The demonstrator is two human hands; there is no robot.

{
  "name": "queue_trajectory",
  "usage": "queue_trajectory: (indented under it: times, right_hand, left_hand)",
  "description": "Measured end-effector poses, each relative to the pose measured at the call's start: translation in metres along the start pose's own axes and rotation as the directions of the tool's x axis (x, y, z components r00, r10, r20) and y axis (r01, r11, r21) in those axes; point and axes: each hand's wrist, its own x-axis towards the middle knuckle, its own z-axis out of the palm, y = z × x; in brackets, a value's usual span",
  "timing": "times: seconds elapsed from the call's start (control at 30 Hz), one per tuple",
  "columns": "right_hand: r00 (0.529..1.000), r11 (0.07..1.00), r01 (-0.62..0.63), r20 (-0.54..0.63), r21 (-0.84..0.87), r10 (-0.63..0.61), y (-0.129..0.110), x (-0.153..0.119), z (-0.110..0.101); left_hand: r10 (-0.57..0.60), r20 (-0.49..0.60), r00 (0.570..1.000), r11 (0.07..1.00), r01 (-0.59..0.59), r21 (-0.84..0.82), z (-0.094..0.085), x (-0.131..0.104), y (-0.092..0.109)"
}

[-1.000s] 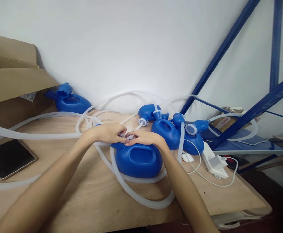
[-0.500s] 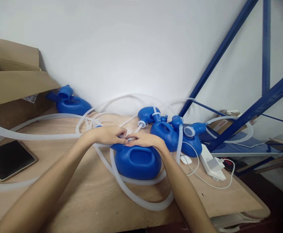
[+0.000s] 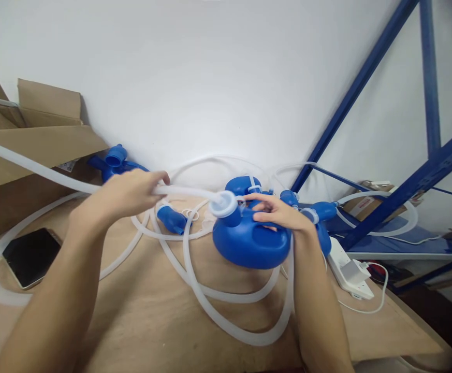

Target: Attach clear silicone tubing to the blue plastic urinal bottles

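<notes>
A blue plastic bottle (image 3: pixel 245 246) with a loop handle is tilted, its neck pointing up and left. My right hand (image 3: pixel 278 210) holds it at the top, fingers around the handle and near the neck. A white ring cap (image 3: pixel 224 203) sits at the bottle's mouth. From that mouth a translucent white hose (image 3: pixel 187 190) runs left into my left hand (image 3: pixel 128 194), whose fingers are closed around it. On the table behind lies a small blue spout piece (image 3: pixel 172 219), next to a thin white strap.
An open cardboard box (image 3: pixel 39 155) and another blue bottle stand at the left. A dark-screened phone (image 3: pixel 31 256) lies on the wooden table (image 3: pixel 148 321). Loops of hose cover the middle. More blue bottles, a power strip (image 3: pixel 352 272) and a blue metal rack (image 3: pixel 350 98) are at the right.
My hands have separated from the bottle's neck. The bottle has risen and tilted, moving right with my right hand. My left hand has moved up and left and now grips the hose.
</notes>
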Motion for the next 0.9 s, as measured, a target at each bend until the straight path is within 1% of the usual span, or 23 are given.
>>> queue_trajectory:
  times: [0.03,0.07,0.1,0.13,0.17,0.2,0.23,0.27,0.3,0.33,0.4,0.47,0.53,0.6,0.67,0.73,0.83,0.9]
  right_hand:
    - [0.999,1.000,0.013,-0.048,-0.001,-0.013,-0.001,-0.012,-0.008]
    - [0.996,1.000,0.022,-0.090,-0.010,-0.023,-0.001,-0.024,-0.015]
    - [0.989,0.999,0.038,-0.145,-0.016,-0.039,0.001,-0.036,-0.022]
    - [0.974,0.998,0.056,-0.220,-0.013,-0.058,0.003,-0.047,-0.027]
    - [0.951,0.997,0.077,-0.301,-0.001,-0.074,0.005,-0.058,-0.032]
    - [0.919,0.996,0.092,-0.386,0.013,-0.080,0.008,-0.067,-0.036]
    - [0.886,0.994,0.103,-0.457,0.023,-0.082,0.011,-0.075,-0.039]
    - [0.864,0.994,0.105,-0.498,0.031,-0.075,0.013,-0.079,-0.041]
    - [0.856,0.995,0.097,-0.513,0.036,-0.065,0.015,-0.082,-0.042]
    - [0.865,0.996,0.081,-0.499,0.039,-0.051,0.016,-0.081,-0.043]
    - [0.911,0.999,0.034,-0.412,0.036,-0.016,0.015,-0.073,-0.041]
    - [0.954,1.000,-0.005,-0.299,0.017,0.010,0.014,-0.060,-0.036]
    - [0.979,0.999,-0.030,-0.202,-0.012,0.027,0.013,-0.047,-0.032]
    - [0.990,0.998,-0.048,-0.138,-0.038,0.042,0.012,-0.038,-0.028]
    - [0.992,0.995,-0.070,-0.108,-0.066,0.063,0.010,-0.033,-0.026]
    - [0.990,0.989,-0.099,-0.108,-0.109,0.087,0.008,-0.031,-0.024]
    - [0.988,0.969,-0.119,-0.127,-0.217,0.093,0.004,-0.028,-0.020]
    - [0.991,0.956,-0.098,-0.117,-0.275,0.068,0.002,-0.024,-0.016]
  left_hand:
    - [-0.033,-0.113,0.993,0.999,0.036,0.023,-0.006,-0.003,-0.003]
    - [-0.049,-0.224,0.973,0.997,0.061,0.047,-0.013,-0.007,-0.005]
    - [-0.048,-0.338,0.940,0.995,0.075,0.067,-0.019,-0.010,-0.007]
    - [-0.036,-0.458,0.888,0.994,0.078,0.074,-0.024,-0.014,-0.009]
    - [-0.037,-0.562,0.826,0.993,0.092,0.070,-0.028,-0.017,-0.012]
    - [-0.060,-0.639,0.767,0.991,0.122,0.053,-0.031,-0.019,-0.016]
    - [-0.103,-0.690,0.716,0.987,0.161,0.021,-0.033,-0.020,-0.021]
    - [-0.150,-0.716,0.682,0.980,0.199,-0.016,-0.035,-0.021,-0.025]
    - [-0.194,-0.726,0.660,0.972,0.230,-0.050,-0.035,-0.020,-0.030]
    - [-0.223,-0.720,0.657,0.965,0.252,-0.070,-0.035,-0.019,-0.035]
    - [-0.250,-0.699,0.670,0.958,0.274,-0.080,-0.033,-0.015,-0.044]
    - [-0.251,-0.662,0.706,0.958,0.277,-0.067,-0.029,-0.010,-0.052]
    - [-0.243,-0.617,0.749,0.959,0.279,-0.039,-0.024,-0.006,-0.057]
    - [-0.228,-0.564,0.794,0.959,0.283,0.011,-0.019,-0.005,-0.061]
    - [-0.220,-0.518,0.826,0.956,0.289,0.056,-0.016,-0.006,-0.062]
    - [-0.195,-0.478,0.856,0.960,0.267,0.086,-0.014,-0.010,-0.059]
    - [-0.122,-0.428,0.895,0.971,0.196,0.133,-0.017,-0.016,-0.048]
    - [-0.075,-0.387,0.919,0.971,0.155,0.182,-0.019,-0.019,-0.037]
